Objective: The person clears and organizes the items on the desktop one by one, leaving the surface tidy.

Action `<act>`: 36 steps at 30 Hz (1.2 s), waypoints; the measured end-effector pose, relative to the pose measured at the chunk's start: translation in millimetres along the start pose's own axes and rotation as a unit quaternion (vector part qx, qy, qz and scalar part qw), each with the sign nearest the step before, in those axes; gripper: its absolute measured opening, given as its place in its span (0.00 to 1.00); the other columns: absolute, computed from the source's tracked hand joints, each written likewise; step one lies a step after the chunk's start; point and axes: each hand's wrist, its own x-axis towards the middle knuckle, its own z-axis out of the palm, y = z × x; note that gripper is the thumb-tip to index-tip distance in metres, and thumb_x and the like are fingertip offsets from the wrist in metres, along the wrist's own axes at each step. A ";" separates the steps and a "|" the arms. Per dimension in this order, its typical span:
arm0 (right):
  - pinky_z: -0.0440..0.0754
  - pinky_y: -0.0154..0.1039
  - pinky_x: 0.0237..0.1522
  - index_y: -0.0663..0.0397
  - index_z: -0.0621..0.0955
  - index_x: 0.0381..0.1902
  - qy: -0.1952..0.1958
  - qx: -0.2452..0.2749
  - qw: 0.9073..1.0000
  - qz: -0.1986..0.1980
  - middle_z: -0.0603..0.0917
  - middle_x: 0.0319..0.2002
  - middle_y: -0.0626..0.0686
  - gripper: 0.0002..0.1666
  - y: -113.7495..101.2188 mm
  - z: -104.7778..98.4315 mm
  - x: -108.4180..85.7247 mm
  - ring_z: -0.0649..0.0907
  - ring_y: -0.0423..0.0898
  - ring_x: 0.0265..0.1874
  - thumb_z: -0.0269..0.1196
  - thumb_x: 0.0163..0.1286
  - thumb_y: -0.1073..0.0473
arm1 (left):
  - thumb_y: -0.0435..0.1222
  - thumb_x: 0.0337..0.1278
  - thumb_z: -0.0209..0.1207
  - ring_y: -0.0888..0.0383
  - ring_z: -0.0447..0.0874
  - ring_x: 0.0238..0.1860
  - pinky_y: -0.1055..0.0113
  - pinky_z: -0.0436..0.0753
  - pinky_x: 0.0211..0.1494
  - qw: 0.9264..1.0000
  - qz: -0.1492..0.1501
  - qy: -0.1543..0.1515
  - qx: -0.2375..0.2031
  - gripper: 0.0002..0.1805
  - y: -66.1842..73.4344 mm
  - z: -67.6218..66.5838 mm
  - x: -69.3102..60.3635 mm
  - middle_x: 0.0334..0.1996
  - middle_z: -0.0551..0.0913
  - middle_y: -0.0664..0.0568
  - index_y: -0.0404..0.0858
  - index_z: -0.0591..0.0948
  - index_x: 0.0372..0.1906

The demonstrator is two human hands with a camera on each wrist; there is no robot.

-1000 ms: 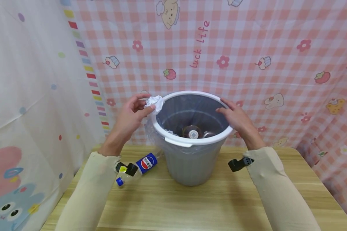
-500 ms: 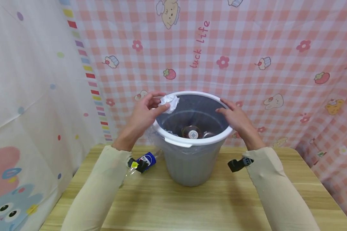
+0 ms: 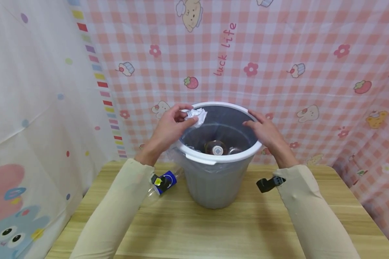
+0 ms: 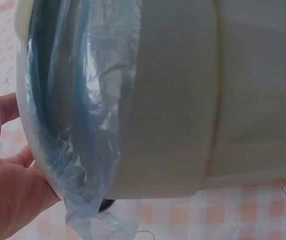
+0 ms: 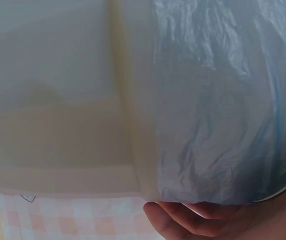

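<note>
In the head view a grey trash can (image 3: pixel 215 189) with a white rim and a clear plastic liner (image 4: pixel 100 80) stands upright on the table. My left hand (image 3: pixel 169 129) pinches a ball of crumpled white paper (image 3: pixel 199 117) between thumb and fingers, over the left part of the can's mouth. On the far right, my right hand (image 3: pixel 266 133) grips the rim, its thumb on the inner side; the right wrist view shows the other fingers (image 5: pixel 175 220) outside against the liner. Inside the can lie a clear, round-ended item with a white label (image 3: pixel 217 150) and some crumpled paper, partly hidden by the rim.
A clear plastic bottle (image 3: pixel 171 179) with a blue label lies on the wooden table (image 3: pixel 210 233) left of the can, partly covered by my left wrist camera. A pink checked cloth (image 3: pixel 129 32) hangs close behind, and a white patterned cloth (image 3: pixel 48 118) hangs at the left.
My left hand has moved right with the crumpled paper, from beside the left rim to over the can's mouth. My right hand has stayed on the rim.
</note>
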 end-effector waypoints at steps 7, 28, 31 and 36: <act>0.79 0.46 0.50 0.33 0.54 0.79 0.003 -0.007 1.000 -0.002 0.59 0.76 0.59 0.38 -1.2 -0.2 -0.3 0.75 0.58 0.61 0.51 0.75 0.43 | 0.43 0.62 0.65 0.54 0.77 0.45 0.65 0.78 0.45 1.000 -0.008 -0.001 0.016 0.21 -0.3 0.8 1.2 0.44 0.81 0.48 0.46 0.77 0.57; 0.82 0.40 0.41 0.33 0.54 0.79 0.002 0.000 1.000 0.002 0.61 0.75 0.59 0.38 -1.9 0.9 0.2 0.80 0.58 0.55 0.51 0.75 0.43 | 0.45 0.62 0.65 0.55 0.80 0.52 0.58 0.79 0.57 0.999 0.001 -0.024 0.032 0.23 -1.3 -1.5 -0.9 0.50 0.83 0.52 0.47 0.75 0.60; 0.82 0.43 0.44 0.34 0.55 0.79 0.002 0.002 1.000 0.000 0.61 0.75 0.60 0.38 -1.1 1.1 0.1 0.79 0.58 0.57 0.51 0.75 0.43 | 0.45 0.62 0.65 0.55 0.80 0.52 0.58 0.79 0.57 0.999 0.005 -0.023 0.028 0.22 -1.8 -1.5 -1.4 0.50 0.83 0.52 0.47 0.75 0.59; 0.78 0.52 0.55 0.35 0.55 0.79 0.000 0.009 1.000 -0.002 0.60 0.76 0.59 0.38 -0.2 0.8 -0.5 0.74 0.58 0.62 0.51 0.75 0.44 | 0.44 0.62 0.65 0.55 0.80 0.51 0.59 0.79 0.55 1.000 0.012 -0.019 0.018 0.21 -2.6 -0.5 -2.2 0.49 0.83 0.51 0.46 0.76 0.58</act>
